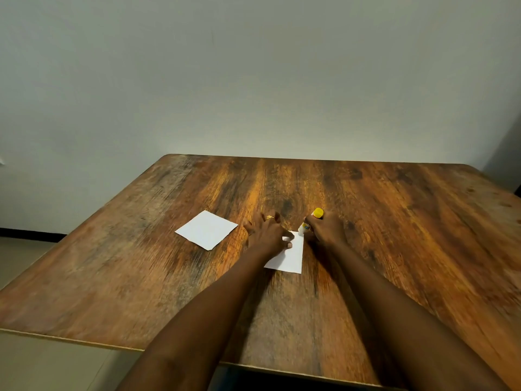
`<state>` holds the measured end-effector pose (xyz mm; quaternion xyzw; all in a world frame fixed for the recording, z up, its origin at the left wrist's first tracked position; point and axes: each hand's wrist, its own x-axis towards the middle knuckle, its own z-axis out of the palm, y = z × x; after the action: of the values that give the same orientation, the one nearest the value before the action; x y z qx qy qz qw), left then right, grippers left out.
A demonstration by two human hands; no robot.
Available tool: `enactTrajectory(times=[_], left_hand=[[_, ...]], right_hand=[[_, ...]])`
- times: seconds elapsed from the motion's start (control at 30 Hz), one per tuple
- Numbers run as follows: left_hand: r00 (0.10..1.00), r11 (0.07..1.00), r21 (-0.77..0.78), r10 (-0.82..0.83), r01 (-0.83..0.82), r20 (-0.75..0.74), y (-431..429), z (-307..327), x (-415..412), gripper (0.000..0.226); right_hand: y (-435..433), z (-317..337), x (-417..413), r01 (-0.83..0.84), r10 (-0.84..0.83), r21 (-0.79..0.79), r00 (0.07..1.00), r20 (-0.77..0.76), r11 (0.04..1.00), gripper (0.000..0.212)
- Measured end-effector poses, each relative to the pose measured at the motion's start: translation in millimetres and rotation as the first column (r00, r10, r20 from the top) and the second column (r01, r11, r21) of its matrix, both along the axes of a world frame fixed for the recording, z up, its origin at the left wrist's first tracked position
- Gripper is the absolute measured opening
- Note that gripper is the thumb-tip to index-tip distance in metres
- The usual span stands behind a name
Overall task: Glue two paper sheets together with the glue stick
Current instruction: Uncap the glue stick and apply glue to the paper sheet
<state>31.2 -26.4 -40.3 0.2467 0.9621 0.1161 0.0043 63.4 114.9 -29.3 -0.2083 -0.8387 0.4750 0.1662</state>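
Observation:
Two white paper sheets lie on the wooden table (394,221). One sheet (206,229) rests alone to the left. The other sheet (290,256) lies in the middle, under my left hand (266,232), whose spread fingers and thumb press flat on its far left part. My right hand (324,228) grips a glue stick (311,220) with a yellow end and white body, tilted so its lower tip touches the far right corner of that sheet.
The table's near edge (84,341) runs across the bottom left, with floor below it. A plain pale wall (253,80) stands behind the far edge of the table.

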Motion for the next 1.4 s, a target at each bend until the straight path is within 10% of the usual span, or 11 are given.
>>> enactTrajectory(times=[1.4], left_hand=[[0.983,0.989,0.072,0.121,-0.132,0.138,5,0,-1,0.036]], right_hand=[[-6,9,0,-0.180,0.155,0.219,0.980,0.125,0.959,0.022]])
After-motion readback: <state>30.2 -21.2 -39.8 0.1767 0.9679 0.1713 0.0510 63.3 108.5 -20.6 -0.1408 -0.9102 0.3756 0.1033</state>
